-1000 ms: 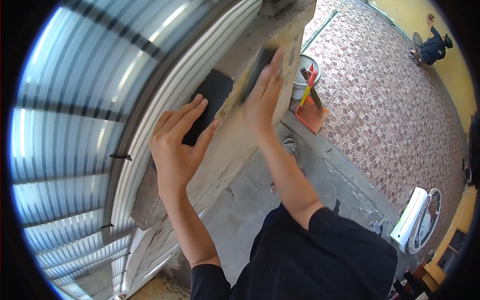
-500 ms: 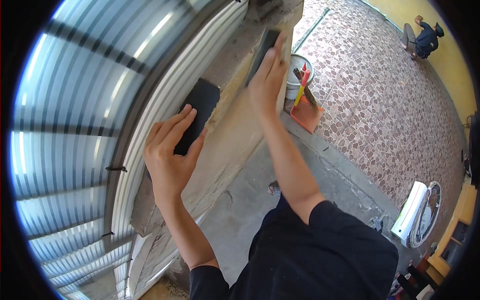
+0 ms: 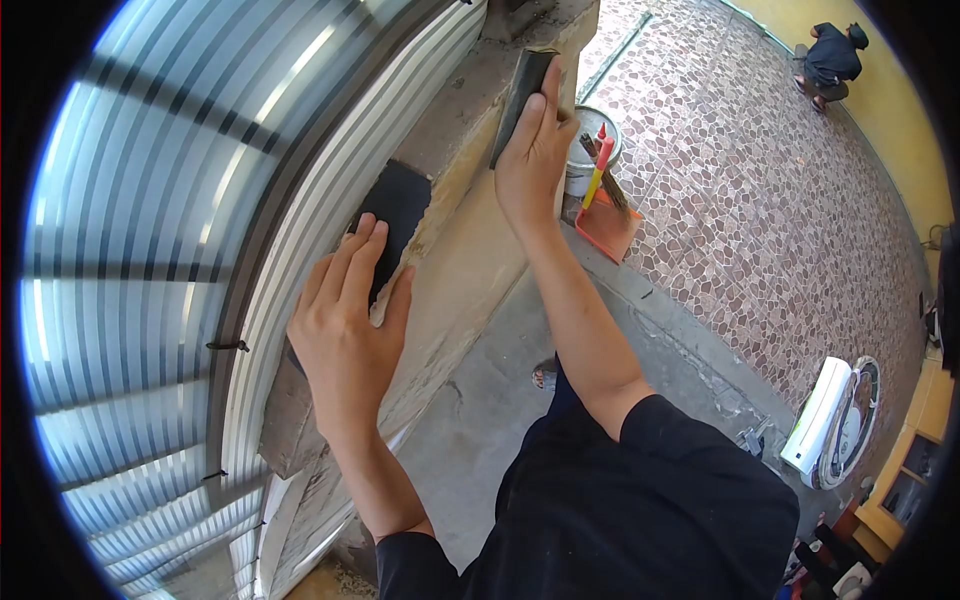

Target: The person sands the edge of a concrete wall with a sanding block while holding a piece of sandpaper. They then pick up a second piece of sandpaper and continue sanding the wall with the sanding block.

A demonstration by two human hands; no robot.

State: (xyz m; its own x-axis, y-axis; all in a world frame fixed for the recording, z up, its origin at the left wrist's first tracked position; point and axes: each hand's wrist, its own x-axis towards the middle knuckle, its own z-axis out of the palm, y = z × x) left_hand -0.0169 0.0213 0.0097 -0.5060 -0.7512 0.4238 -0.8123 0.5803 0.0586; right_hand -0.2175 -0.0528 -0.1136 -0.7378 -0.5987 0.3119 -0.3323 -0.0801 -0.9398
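Observation:
My right hand point(image 3: 534, 172) grips a dark piece of sandpaper point(image 3: 524, 82) and presses it along the edge of a wall-top ledge point(image 3: 446, 118), index finger stretched over it. Closer to me, my left hand point(image 3: 343, 318) lies on a larger dark sheet point(image 3: 404, 200) on the same ledge. Its fingers are extended and flat, and its thumb is apart, by the ledge's rough edge. Part of the sheet is hidden beneath the fingers.
Corrugated translucent panels point(image 3: 150, 190) rise along the left. Right of the wall stand a bucket point(image 3: 582, 178), a broom point(image 3: 612, 190) and an orange dustpan point(image 3: 607, 228). A white air-conditioner unit point(image 3: 817, 415) lies lower right. Another person point(image 3: 832, 58) crouches by the yellow wall.
My right hand and its sandpaper have shifted slightly and now show without blur. My left hand's thumb has lifted away from the sheet's edge. The other person has changed posture.

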